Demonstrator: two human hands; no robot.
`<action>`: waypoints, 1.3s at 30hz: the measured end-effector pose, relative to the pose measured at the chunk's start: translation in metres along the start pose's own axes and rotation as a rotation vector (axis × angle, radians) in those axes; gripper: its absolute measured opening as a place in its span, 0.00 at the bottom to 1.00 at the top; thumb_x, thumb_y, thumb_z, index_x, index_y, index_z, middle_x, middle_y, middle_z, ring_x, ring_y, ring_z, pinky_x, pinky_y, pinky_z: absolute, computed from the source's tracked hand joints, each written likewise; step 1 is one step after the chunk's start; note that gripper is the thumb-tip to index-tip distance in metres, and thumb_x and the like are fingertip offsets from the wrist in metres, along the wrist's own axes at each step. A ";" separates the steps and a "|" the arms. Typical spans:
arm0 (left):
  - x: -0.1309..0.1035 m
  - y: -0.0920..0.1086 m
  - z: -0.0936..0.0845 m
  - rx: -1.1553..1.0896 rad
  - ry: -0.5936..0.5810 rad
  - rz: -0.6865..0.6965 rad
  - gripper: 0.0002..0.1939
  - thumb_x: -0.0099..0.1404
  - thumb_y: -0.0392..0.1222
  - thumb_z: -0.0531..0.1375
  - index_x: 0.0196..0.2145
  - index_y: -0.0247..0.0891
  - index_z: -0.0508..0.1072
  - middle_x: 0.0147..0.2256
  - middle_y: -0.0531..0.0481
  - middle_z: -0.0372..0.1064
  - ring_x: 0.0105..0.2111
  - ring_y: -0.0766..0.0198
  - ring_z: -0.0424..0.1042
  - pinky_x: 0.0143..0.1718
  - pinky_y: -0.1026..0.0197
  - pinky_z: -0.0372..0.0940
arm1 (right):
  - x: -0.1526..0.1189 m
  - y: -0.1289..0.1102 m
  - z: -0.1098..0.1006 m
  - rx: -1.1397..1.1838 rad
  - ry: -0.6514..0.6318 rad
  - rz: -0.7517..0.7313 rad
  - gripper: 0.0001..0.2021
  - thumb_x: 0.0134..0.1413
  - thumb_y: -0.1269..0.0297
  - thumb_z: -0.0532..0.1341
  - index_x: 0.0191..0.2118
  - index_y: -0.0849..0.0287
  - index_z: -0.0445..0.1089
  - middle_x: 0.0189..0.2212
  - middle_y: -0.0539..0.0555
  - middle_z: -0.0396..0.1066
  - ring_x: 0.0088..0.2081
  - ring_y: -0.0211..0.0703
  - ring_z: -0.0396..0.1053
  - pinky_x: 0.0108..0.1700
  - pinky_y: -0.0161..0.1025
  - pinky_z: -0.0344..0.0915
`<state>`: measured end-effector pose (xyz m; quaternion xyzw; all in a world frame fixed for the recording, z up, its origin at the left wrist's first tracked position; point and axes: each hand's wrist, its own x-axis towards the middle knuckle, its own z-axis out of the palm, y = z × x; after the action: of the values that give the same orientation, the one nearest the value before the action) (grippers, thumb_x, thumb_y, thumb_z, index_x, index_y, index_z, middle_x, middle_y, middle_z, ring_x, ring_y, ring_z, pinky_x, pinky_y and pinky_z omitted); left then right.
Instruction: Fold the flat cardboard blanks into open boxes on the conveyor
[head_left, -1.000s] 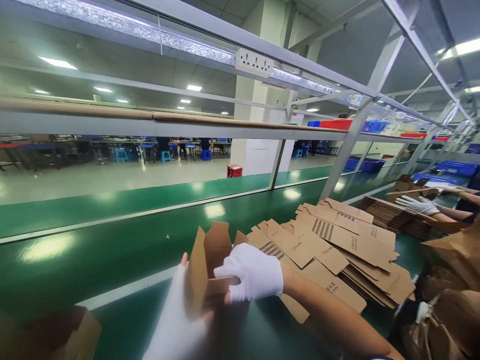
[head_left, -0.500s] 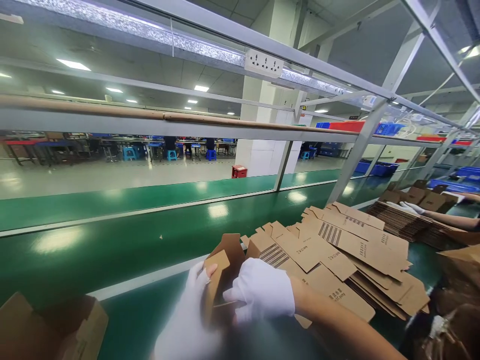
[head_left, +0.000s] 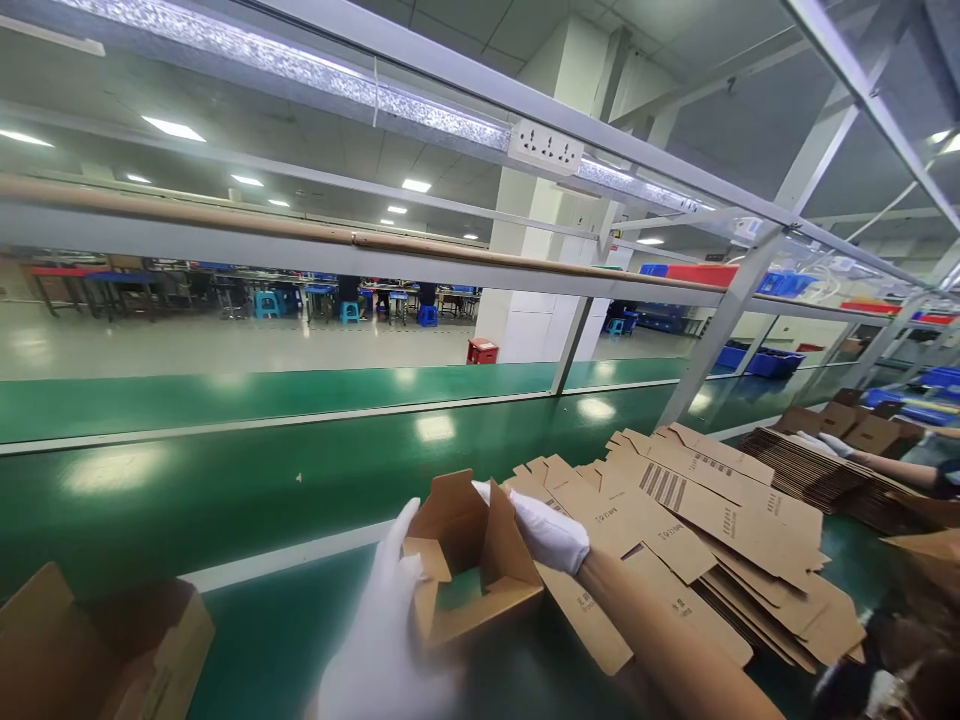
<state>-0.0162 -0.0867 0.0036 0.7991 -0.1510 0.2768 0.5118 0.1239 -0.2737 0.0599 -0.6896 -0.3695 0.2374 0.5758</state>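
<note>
A brown cardboard box [head_left: 491,612] stands opened out into a square, with its flaps up and the green surface showing through it. My left hand [head_left: 386,625], in a white glove, grips its left wall, thumb on the inner side. On the right, my white-gloved right hand [head_left: 551,532] holds the right wall and flap, its palm side and some fingers hidden behind the cardboard. Close beside that hand lies a spread pile of flat printed cartons [head_left: 667,510]. Another opened box [head_left: 169,650] sits at the lower left, partly out of view.
A green work surface [head_left: 255,510] runs across, with a metal frame post [head_left: 720,330] rising from it. At the far right, a co-worker's gloved hand [head_left: 836,445] rests by a stack of folded cartons [head_left: 802,462]. Blue bins [head_left: 761,358] stand behind.
The box has gone from narrow and partly folded to squared open. My right hand has moved from its inside to the outer right wall. The view has shifted slightly.
</note>
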 end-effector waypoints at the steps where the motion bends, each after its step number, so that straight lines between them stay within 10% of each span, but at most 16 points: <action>1: 0.000 0.000 0.003 -0.005 -0.008 0.013 0.27 0.42 0.46 0.69 0.41 0.42 0.68 0.63 0.38 0.45 0.59 0.33 0.53 0.55 0.39 0.57 | 0.001 0.002 0.004 0.010 -0.041 0.036 0.28 0.57 0.44 0.53 0.54 0.62 0.64 0.49 0.61 0.68 0.52 0.53 0.64 0.55 0.51 0.60; 7: -0.005 0.000 0.008 -0.050 -0.034 0.073 0.26 0.46 0.48 0.66 0.44 0.46 0.66 0.60 0.39 0.49 0.58 0.36 0.56 0.53 0.40 0.59 | 0.001 0.003 0.006 -0.213 -0.078 0.130 0.20 0.44 0.67 0.60 0.46 0.64 0.69 0.44 0.56 0.72 0.46 0.52 0.68 0.53 0.49 0.62; 14: -0.006 -0.002 0.002 -0.079 -0.072 0.095 0.27 0.44 0.46 0.66 0.43 0.47 0.65 0.50 0.40 0.62 0.53 0.37 0.60 0.51 0.39 0.59 | 0.004 -0.033 -0.030 -0.147 -0.594 0.003 0.30 0.52 0.56 0.59 0.60 0.60 0.59 0.58 0.58 0.59 0.62 0.47 0.51 0.63 0.45 0.47; 18: -0.008 0.000 0.000 -0.084 -0.104 0.102 0.28 0.42 0.43 0.66 0.43 0.48 0.65 0.47 0.43 0.64 0.51 0.39 0.61 0.50 0.39 0.60 | 0.008 -0.057 -0.006 -0.862 -0.527 0.133 0.29 0.46 0.51 0.64 0.55 0.54 0.65 0.45 0.55 0.71 0.46 0.52 0.69 0.43 0.42 0.65; 23: -0.011 0.004 -0.002 -0.093 -0.093 0.068 0.30 0.40 0.42 0.65 0.45 0.47 0.66 0.45 0.42 0.64 0.50 0.38 0.62 0.49 0.39 0.60 | 0.008 -0.073 0.037 -1.138 -0.488 0.208 0.23 0.41 0.53 0.67 0.45 0.50 0.68 0.23 0.44 0.69 0.24 0.43 0.68 0.22 0.33 0.54; 28: -0.011 0.007 -0.006 -0.111 -0.045 0.014 0.34 0.41 0.43 0.65 0.49 0.46 0.66 0.48 0.42 0.61 0.51 0.39 0.62 0.49 0.41 0.62 | 0.008 -0.065 0.056 -1.364 -0.261 0.025 0.16 0.46 0.56 0.64 0.42 0.53 0.65 0.25 0.46 0.69 0.25 0.45 0.69 0.21 0.34 0.48; 33: -0.005 0.009 -0.020 -0.098 0.056 -0.058 0.37 0.48 0.46 0.65 0.56 0.44 0.61 0.54 0.40 0.57 0.54 0.40 0.60 0.53 0.44 0.60 | 0.003 -0.071 0.035 -1.209 -0.128 -0.109 0.19 0.51 0.62 0.62 0.50 0.54 0.65 0.40 0.52 0.72 0.41 0.48 0.71 0.38 0.39 0.65; 36: 0.002 0.003 -0.030 -0.123 0.245 -0.172 0.37 0.52 0.52 0.64 0.57 0.41 0.58 0.54 0.39 0.56 0.53 0.42 0.60 0.52 0.45 0.61 | -0.012 -0.084 0.030 -1.202 0.035 -0.499 0.22 0.57 0.61 0.59 0.56 0.59 0.60 0.55 0.60 0.63 0.55 0.51 0.61 0.54 0.47 0.60; 39: 0.008 -0.014 -0.037 -0.314 0.522 -0.385 0.37 0.52 0.56 0.64 0.56 0.41 0.59 0.52 0.43 0.61 0.51 0.47 0.63 0.51 0.49 0.63 | -0.030 -0.088 0.049 -1.306 -0.159 -0.712 0.13 0.59 0.61 0.57 0.49 0.56 0.65 0.52 0.59 0.64 0.53 0.50 0.61 0.50 0.47 0.63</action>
<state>-0.0132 -0.0470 0.0104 0.6269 0.0974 0.3436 0.6924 0.0479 -0.2617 0.1313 -0.7108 -0.6766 -0.1820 0.0626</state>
